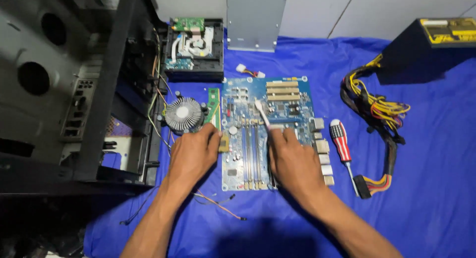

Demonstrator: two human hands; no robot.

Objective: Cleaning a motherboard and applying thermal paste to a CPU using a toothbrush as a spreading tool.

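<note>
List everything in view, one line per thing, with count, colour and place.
motherboard: one, blue, centre of the cloth
toothbrush: one, white, over the motherboard
cooler fan: one, silver, left of the motherboard
memory stick: one, green, between fan and motherboard
screwdriver: one, red and white handle, right of the motherboard
power supply: one, black, top right, with a yellow and black cable bundle
disc drive: one, black, opened, top centre
metal bracket: one, grey, top centre
computer case: one, black, left
cloth: one, blue, under everything
left hand: on the motherboard's left edge
right hand: holds the toothbrush
</note>
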